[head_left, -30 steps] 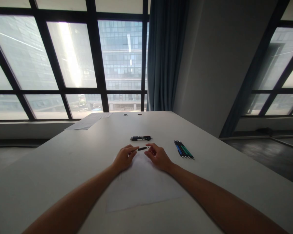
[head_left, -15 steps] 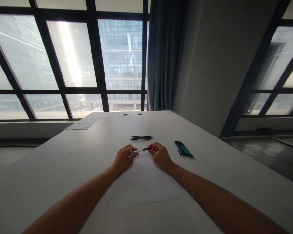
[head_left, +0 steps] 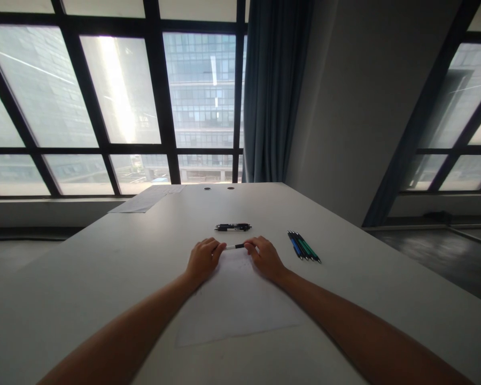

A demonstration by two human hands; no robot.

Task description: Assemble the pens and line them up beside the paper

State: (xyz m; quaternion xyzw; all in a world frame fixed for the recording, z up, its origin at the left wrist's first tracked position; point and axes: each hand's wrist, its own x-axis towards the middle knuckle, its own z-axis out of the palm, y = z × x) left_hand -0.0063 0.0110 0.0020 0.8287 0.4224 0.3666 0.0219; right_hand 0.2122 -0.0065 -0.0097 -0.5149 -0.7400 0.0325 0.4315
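Pen (head_left: 235, 246) is held between both hands, above the far end of the paper sheet (head_left: 236, 305), white section to the left, black section to the right. White end is pinched by the fingers of the left hand (head_left: 202, 259), black end by those of the right hand (head_left: 266, 260); only the middle of the barrel is exposed, tips are hidden. Whether the pen touches the sheet can't be told.

Sheet is laid flat on the desk (head_left: 116, 267), between the forearms. Black pens (head_left: 233, 228) are bunched side by side just beyond the hands, lying crosswise; exact count can't be made out. Blue and green pens (head_left: 303, 246) are lined up slantwise near the right hand, not touched. Printed papers (head_left: 138, 201) are placed at the far left edge.
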